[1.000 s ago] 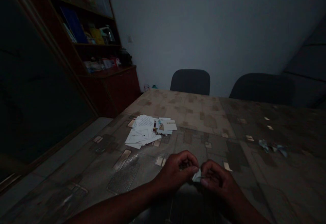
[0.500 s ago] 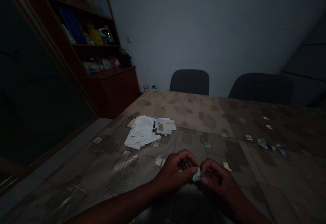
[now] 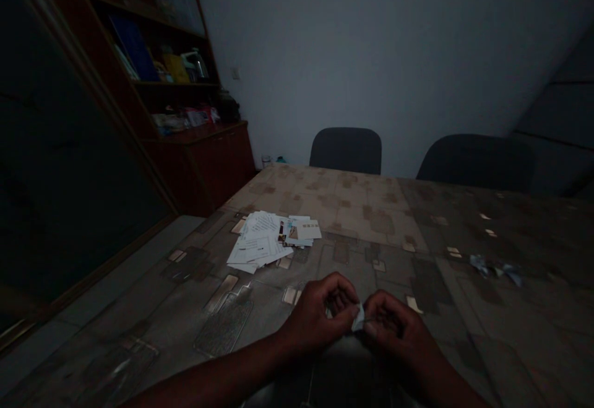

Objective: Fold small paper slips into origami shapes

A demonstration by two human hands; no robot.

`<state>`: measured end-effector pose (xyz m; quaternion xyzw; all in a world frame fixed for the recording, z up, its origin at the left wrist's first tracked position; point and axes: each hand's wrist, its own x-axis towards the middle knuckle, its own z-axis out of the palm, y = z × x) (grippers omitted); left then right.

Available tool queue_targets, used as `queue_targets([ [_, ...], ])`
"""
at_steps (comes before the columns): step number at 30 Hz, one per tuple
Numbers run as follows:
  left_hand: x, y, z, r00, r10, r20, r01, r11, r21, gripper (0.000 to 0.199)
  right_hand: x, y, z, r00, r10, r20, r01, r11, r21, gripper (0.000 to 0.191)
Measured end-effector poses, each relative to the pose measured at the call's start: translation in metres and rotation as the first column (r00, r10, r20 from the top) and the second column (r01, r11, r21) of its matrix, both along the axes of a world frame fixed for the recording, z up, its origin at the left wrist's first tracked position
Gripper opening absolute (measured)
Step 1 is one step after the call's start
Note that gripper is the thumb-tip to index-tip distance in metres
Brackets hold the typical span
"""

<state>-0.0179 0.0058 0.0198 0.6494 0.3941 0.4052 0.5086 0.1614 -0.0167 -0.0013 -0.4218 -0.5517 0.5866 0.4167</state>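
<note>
Between my hands, just above the near part of the table, is a small piece of folded paper [image 3: 358,318], pale in colour. My left hand [image 3: 327,309] pinches its left side with thumb and curled fingers. On the other side, my right hand [image 3: 392,320] has thumb and forefinger closed at the paper's right edge. The finer folds are too dark and small to make out. Beyond my left hand lies a spread stack of printed paper sheets and cards [image 3: 260,244], some with pictures.
Small crumpled paper pieces [image 3: 495,269] lie on the right of the patterned table [image 3: 343,194]. Two dark chairs [image 3: 346,150] stand at the far side, against a plain wall. A wooden cabinet [image 3: 204,160] with filled shelves is at the left. The room is dim.
The fingers have shifted slightly around the small paper, and a little more of its face shows. The stack and the crumpled pieces stay where they were.
</note>
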Motion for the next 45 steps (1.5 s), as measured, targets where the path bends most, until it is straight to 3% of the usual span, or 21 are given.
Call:
queue_targets([
  [7, -0.0002, -0.0015, 0.0034, 0.996, -0.014, 0.085, 0.023, 0.995, -0.1, 0.009, 0.0003, 0.0012, 0.0012, 0.998, -0.059, 0.008, 0.058, 0.998, 0.034, 0.032],
  [25, 0.0004, -0.0006, 0.0053, 1.0, 0.021, -0.016, -0.022, 0.998, -0.059, 0.0, -0.0023, -0.0003, 0.0079, 0.996, -0.041, 0.08, 0.039, 0.999, 0.03, 0.038],
  [30, 0.0015, -0.0006, 0.0014, 0.999, 0.014, 0.051, -0.009, 0.995, -0.101, 0.011, -0.0012, 0.001, 0.0056, 0.997, -0.053, 0.061, 0.049, 0.996, 0.074, 0.033],
  [35, 0.0003, -0.0004, -0.0002, 0.997, 0.004, 0.074, 0.001, 0.998, -0.068, 0.011, -0.0005, 0.0006, 0.0052, 0.998, -0.037, 0.045, 0.034, 0.997, 0.062, 0.031],
  [45, -0.0003, -0.0011, 0.0019, 0.999, 0.035, -0.021, -0.035, 0.999, 0.028, 0.001, -0.0027, 0.0005, 0.0067, 0.994, -0.07, 0.084, 0.064, 0.996, 0.068, 0.035],
])
